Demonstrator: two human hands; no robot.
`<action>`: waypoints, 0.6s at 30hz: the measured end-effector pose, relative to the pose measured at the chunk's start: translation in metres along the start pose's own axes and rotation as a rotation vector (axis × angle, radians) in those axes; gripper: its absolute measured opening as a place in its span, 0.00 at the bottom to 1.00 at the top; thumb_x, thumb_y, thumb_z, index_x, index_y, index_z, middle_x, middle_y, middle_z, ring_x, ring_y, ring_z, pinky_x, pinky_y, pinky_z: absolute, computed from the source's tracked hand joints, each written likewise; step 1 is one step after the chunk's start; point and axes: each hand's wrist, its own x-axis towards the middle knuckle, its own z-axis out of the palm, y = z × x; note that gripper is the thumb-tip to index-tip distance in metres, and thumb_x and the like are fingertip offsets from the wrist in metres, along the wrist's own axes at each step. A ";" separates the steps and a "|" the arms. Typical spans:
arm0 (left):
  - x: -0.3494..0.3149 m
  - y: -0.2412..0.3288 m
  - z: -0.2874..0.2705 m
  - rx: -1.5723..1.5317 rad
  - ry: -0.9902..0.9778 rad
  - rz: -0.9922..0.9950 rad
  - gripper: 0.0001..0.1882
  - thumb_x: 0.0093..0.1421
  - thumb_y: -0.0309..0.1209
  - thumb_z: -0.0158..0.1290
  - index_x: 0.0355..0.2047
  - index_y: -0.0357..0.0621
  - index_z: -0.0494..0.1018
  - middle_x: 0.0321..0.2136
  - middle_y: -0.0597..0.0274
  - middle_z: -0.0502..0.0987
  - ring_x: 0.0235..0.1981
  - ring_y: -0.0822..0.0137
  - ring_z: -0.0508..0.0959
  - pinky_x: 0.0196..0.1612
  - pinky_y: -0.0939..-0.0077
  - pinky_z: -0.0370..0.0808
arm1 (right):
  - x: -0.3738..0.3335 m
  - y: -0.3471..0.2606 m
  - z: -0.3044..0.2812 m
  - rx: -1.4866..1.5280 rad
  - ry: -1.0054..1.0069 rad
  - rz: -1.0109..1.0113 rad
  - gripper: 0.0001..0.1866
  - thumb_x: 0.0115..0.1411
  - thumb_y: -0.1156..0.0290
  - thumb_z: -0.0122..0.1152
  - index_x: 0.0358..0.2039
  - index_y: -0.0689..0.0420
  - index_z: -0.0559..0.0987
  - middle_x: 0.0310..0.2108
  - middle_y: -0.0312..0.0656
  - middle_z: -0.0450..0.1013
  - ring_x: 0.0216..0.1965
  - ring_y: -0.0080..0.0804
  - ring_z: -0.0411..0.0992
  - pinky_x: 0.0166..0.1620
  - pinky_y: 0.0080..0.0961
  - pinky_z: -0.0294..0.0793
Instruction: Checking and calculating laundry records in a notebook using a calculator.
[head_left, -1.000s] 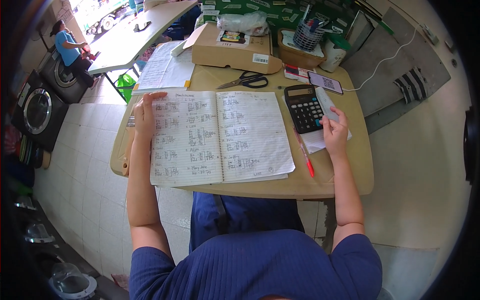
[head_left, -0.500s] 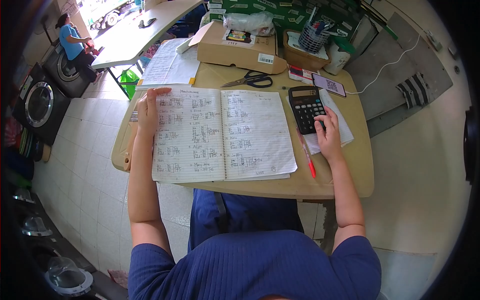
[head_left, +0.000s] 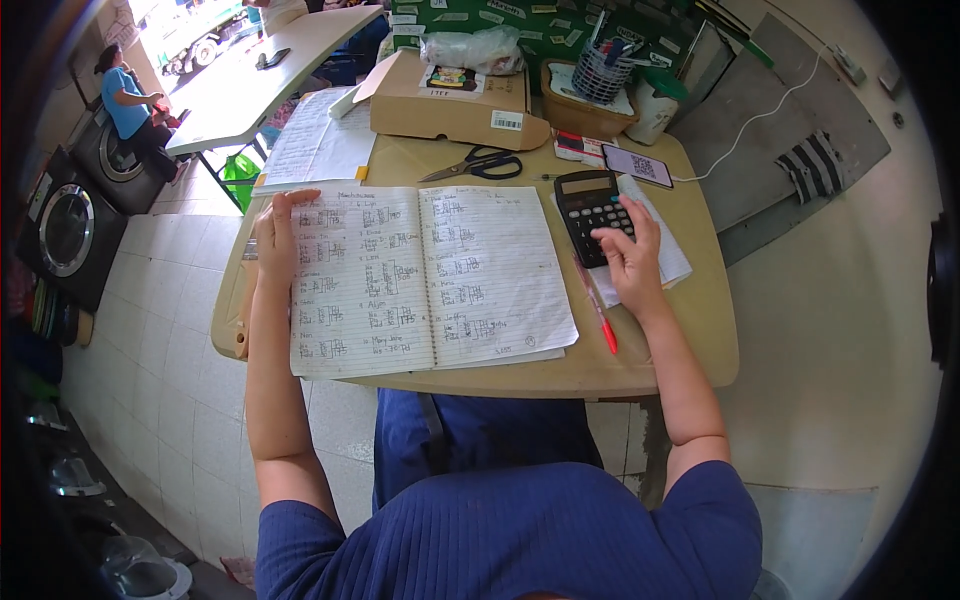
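Note:
An open spiral notebook [head_left: 500,300] with handwritten lists lies on the table before me. My left hand [head_left: 277,235] rests along the left page's outer edge, its index finger stretched across the top lines; it holds nothing. A black calculator [head_left: 590,215] sits right of the notebook, tilted on white papers [head_left: 665,245]. Over its lower right keys hovers my right hand [head_left: 632,255], fingers apart and empty; whether a fingertip touches a key I cannot tell. Between notebook and calculator lies a red-capped pen [head_left: 610,335].
Behind the notebook are black scissors [head_left: 475,163], a cardboard box [head_left: 450,105], a pen basket [head_left: 602,75] and a phone [head_left: 638,165] on a white cable. Loose sheets [head_left: 320,140] lie back left. A person in blue [head_left: 128,105] is near the washing machines [head_left: 70,225].
My right hand's fingers have spread and lifted a little off the calculator keys. My left hand stays at the page's top left. The whole view has shifted slightly.

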 end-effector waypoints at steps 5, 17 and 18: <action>0.000 -0.008 -0.001 -0.034 -0.006 0.005 0.36 0.78 0.48 0.29 0.40 0.35 0.84 0.36 0.53 0.85 0.37 0.63 0.81 0.47 0.70 0.74 | -0.004 0.016 0.009 -0.070 0.057 0.175 0.11 0.69 0.62 0.57 0.44 0.48 0.86 0.67 0.48 0.62 0.68 0.59 0.56 0.69 0.57 0.47; -0.001 -0.007 0.000 -0.002 -0.003 -0.013 0.36 0.78 0.48 0.29 0.39 0.35 0.84 0.34 0.53 0.84 0.37 0.64 0.80 0.47 0.69 0.74 | -0.007 0.002 -0.018 0.233 0.180 0.256 0.17 0.65 0.69 0.62 0.19 0.63 0.83 0.53 0.42 0.75 0.60 0.44 0.66 0.60 0.35 0.65; -0.002 -0.008 -0.001 0.003 -0.001 -0.016 0.36 0.78 0.48 0.29 0.39 0.35 0.84 0.34 0.53 0.84 0.37 0.64 0.80 0.47 0.69 0.74 | -0.008 0.004 -0.018 0.239 0.177 0.255 0.17 0.65 0.69 0.62 0.19 0.63 0.83 0.53 0.42 0.75 0.60 0.44 0.66 0.60 0.35 0.65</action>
